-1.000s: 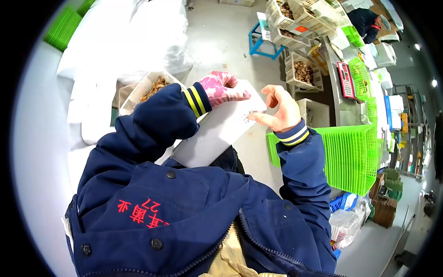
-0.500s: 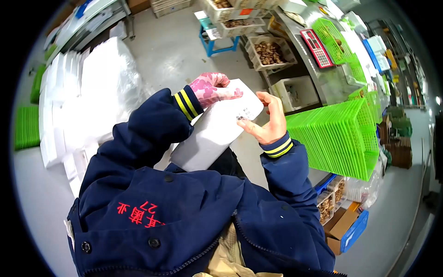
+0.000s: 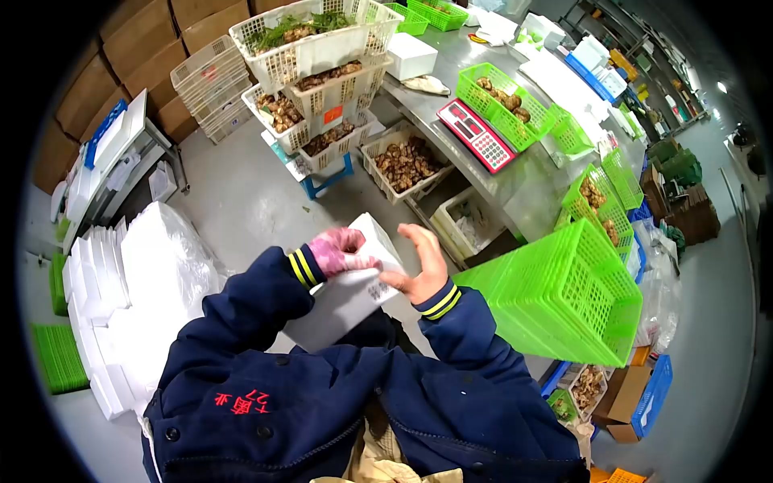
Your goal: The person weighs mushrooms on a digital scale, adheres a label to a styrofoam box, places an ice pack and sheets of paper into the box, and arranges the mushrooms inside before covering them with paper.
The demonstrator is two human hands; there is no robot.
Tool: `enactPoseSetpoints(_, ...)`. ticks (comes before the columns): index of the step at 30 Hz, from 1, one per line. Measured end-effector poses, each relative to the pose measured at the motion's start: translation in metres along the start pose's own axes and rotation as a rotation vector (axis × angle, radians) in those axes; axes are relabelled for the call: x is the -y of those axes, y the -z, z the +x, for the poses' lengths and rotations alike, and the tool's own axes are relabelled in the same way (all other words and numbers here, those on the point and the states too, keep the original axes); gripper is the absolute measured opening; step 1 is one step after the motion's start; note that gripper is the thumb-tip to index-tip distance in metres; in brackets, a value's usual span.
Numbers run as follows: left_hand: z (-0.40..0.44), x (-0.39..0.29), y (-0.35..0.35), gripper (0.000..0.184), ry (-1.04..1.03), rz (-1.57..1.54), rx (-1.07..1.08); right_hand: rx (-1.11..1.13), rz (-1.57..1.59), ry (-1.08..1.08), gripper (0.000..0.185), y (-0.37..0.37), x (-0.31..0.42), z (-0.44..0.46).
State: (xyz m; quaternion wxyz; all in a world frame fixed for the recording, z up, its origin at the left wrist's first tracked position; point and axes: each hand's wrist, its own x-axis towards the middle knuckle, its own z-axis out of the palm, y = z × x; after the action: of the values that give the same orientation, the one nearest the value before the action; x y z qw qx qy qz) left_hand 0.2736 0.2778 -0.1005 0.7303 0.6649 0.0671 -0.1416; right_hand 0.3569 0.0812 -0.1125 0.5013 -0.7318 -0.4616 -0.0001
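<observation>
A white box [image 3: 332,312], apparently foam, is tilted in front of my body. My left hand [image 3: 336,251], in a pink patterned glove, is closed on its upper left side. Near the box's right edge is a small printed label [image 3: 378,290] with dark marks. My bare right hand [image 3: 424,272] is beside that edge, its thumb by the label and its other fingers spread away from the box. The underside of the box is hidden.
Nested green baskets [image 3: 547,294] stand close on my right. Beyond are a steel table [image 3: 515,193], a red scale [image 3: 477,135] and crates of mushrooms [image 3: 405,165]. White foam pieces [image 3: 101,266] and a plastic-wrapped stack [image 3: 165,266] are on the left.
The view has tilted up, showing more of the table and crates. My right fingers have come off the box's corner and spread, while my left hand keeps its hold.
</observation>
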Motion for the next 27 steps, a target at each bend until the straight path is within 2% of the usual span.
enactPoseSetpoints(1,0.0,-0.001,-0.003,0.03,0.042,0.165,0.013,0.034,-0.05,0.057,0.074,0.0,0.001,0.005)
enactPoseSetpoints(3,0.008,-0.007,-0.005,0.032,0.057,0.54,0.233,0.19,-0.014,0.051,0.075,-0.002,-0.001,0.01)
enactPoseSetpoints(4,0.009,0.002,-0.007,0.034,-0.09,0.229,0.263,0.304,0.019,-0.005,0.077,-0.001,-0.001,0.014)
enactPoseSetpoints(6,0.015,0.009,0.005,0.033,-0.028,0.362,0.301,0.477,0.096,-0.089,0.083,-0.004,-0.005,0.025)
enactPoseSetpoints(7,0.025,0.016,0.013,0.033,-0.011,0.432,0.33,0.467,0.084,-0.092,0.083,-0.003,-0.009,0.029)
enactPoseSetpoints(9,0.033,0.025,0.021,0.031,0.025,0.06,0.51,0.579,0.264,-0.287,0.085,-0.001,-0.017,0.035)
enactPoseSetpoints(10,0.038,0.026,0.023,0.029,0.007,0.023,0.518,0.586,0.293,-0.276,0.084,0.0,-0.023,0.036)
enactPoseSetpoints(11,0.041,0.027,0.032,0.028,0.062,0.177,0.475,0.578,0.351,-0.287,0.082,-0.004,-0.029,0.029)
enactPoseSetpoints(13,0.04,0.027,0.045,0.031,0.053,0.064,0.462,0.617,0.282,-0.409,0.079,-0.006,-0.029,0.021)
enactPoseSetpoints(15,0.043,0.017,0.06,0.036,0.169,0.19,0.532,0.531,0.344,-0.43,0.071,-0.006,-0.03,0.012)
enactPoseSetpoints(17,0.043,0.004,0.064,0.049,0.147,0.555,0.532,0.467,0.407,-0.568,0.067,-0.004,-0.033,0.003)
enactPoseSetpoints(18,0.044,-0.006,0.063,0.054,0.186,0.658,0.569,0.432,0.421,-0.568,0.063,-0.003,-0.034,0.001)
enactPoseSetpoints(21,0.054,-0.005,0.061,0.04,0.183,0.738,0.663,0.335,0.466,-0.603,0.048,0.001,-0.042,-0.006)
enactPoseSetpoints(23,0.059,0.0,0.061,0.036,0.19,0.74,0.666,0.126,0.351,-0.527,0.042,0.003,-0.057,-0.008)
enactPoseSetpoints(25,0.067,0.012,0.07,0.035,0.07,0.634,0.623,-0.027,0.537,-0.642,0.034,0.019,-0.076,0.004)
enactPoseSetpoints(26,0.065,0.012,0.074,0.035,0.104,0.681,0.59,-0.139,0.629,-0.666,0.034,0.023,-0.088,0.01)
enactPoseSetpoints(27,0.066,0.013,0.083,0.034,0.089,0.676,0.548,-0.281,0.739,-0.781,0.038,0.027,-0.108,0.02)
